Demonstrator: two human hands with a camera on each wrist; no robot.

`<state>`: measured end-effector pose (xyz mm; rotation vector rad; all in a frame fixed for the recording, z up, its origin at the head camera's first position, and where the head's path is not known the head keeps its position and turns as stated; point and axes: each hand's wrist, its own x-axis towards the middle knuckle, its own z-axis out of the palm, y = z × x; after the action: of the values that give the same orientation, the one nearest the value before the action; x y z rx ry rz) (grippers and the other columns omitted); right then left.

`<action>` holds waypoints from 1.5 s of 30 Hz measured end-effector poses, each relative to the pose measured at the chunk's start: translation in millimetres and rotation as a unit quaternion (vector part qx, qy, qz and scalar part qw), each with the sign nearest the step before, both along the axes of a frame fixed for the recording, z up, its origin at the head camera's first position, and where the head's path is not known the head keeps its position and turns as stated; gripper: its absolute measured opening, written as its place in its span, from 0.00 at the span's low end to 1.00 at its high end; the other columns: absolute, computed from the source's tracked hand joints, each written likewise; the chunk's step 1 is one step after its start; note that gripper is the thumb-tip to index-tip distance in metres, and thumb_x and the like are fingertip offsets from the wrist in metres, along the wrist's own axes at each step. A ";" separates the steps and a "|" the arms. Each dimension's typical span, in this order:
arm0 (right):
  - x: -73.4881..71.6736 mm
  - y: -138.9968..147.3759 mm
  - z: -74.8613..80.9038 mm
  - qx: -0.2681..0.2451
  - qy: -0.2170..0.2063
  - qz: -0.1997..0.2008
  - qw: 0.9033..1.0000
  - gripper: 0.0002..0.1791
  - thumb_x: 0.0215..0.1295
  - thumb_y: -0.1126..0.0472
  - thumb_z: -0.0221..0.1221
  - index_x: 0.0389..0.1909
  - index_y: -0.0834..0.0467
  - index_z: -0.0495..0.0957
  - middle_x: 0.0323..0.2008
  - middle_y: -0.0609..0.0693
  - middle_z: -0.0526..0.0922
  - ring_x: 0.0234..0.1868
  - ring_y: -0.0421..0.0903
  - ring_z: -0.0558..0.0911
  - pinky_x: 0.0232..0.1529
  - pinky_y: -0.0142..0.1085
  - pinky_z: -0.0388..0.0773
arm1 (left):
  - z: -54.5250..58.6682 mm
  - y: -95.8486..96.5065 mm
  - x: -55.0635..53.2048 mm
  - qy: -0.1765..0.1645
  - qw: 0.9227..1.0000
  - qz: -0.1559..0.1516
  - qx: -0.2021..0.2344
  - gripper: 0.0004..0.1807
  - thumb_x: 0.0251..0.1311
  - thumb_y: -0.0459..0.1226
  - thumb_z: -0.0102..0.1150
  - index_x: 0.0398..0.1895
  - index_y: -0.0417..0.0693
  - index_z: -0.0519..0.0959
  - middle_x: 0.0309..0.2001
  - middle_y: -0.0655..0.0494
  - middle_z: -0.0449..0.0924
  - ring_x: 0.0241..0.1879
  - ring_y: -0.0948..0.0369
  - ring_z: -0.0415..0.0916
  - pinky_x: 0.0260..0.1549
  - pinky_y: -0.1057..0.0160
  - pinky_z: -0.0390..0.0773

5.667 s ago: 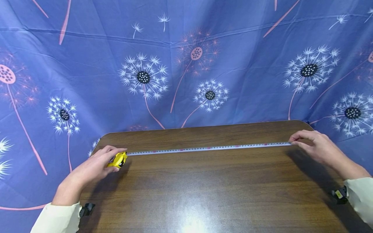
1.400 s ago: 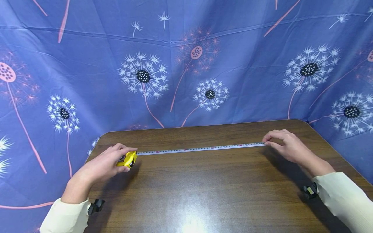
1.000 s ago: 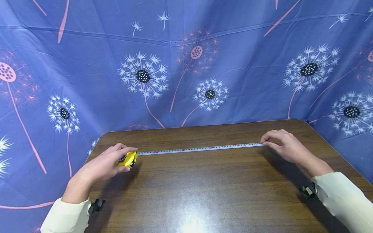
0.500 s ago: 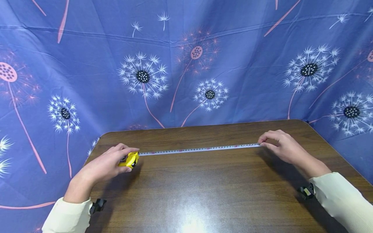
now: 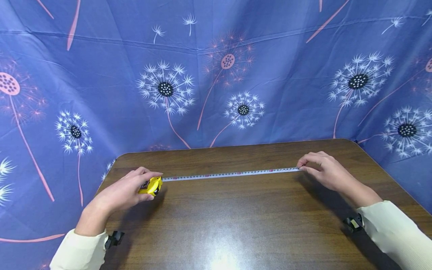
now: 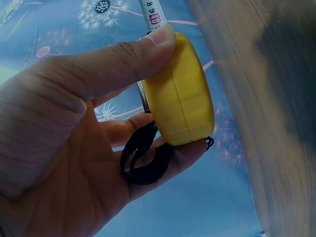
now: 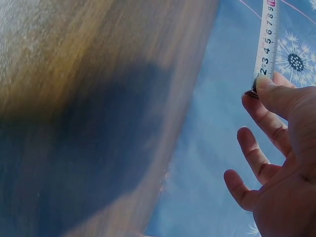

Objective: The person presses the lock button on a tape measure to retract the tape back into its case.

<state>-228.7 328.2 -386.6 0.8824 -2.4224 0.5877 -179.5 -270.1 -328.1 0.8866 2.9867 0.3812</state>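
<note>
My left hand [image 5: 126, 189] grips the yellow case of a tape measure [image 5: 153, 185], thumb on one side and fingers on the other. In the left wrist view a black wrist strap [image 6: 148, 158] hangs from the case [image 6: 182, 98] against the palm. The white blade [image 5: 229, 174] runs out straight to the right, above the table. At its far end my right hand [image 5: 327, 172] pinches the tip between thumb and forefinger. The right wrist view shows low numbers on the blade [image 7: 266, 44] near the dark end hook [image 7: 253, 93], the other fingers spread loosely.
Below lies a brown wood-grain table [image 5: 236, 213] with rounded back corners and a bright glare patch at the front. A blue cloth [image 5: 287, 75] with dandelion prints hangs behind it and at the sides. Small black wrist cameras [image 5: 114, 239] sit at the cuffs.
The drawn-out blade has become shorter. My right hand has come left with the tip, and my left hand has shifted right with the case; the motion is slight in the last second.
</note>
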 end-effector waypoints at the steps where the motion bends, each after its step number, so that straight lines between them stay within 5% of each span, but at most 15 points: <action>1: 0.1 0.0 -0.2 0.000 0.000 0.001 1.000 0.21 0.49 0.75 0.75 0.34 0.46 0.83 0.34 0.37 0.84 0.39 0.44 0.79 0.43 0.36 0.68 | 0.0 0.4 0.2 0.000 1.000 0.000 0.000 0.36 0.55 0.37 0.78 0.68 0.48 0.76 0.52 0.50 0.77 0.50 0.49 0.75 0.50 0.43 0.76; 45: 0.9 -8.4 -4.5 -0.014 -0.009 0.024 1.000 0.21 0.50 0.76 0.74 0.34 0.47 0.83 0.34 0.37 0.85 0.38 0.43 0.79 0.44 0.35 0.67 | -2.8 21.0 3.6 -0.009 1.000 0.003 0.001 0.35 0.56 0.40 0.77 0.68 0.52 0.76 0.52 0.52 0.76 0.51 0.51 0.74 0.50 0.45 0.76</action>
<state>-227.9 319.8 -391.1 0.9309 -2.4078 0.6487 -175.9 -249.1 -330.9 0.8705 2.9742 0.3906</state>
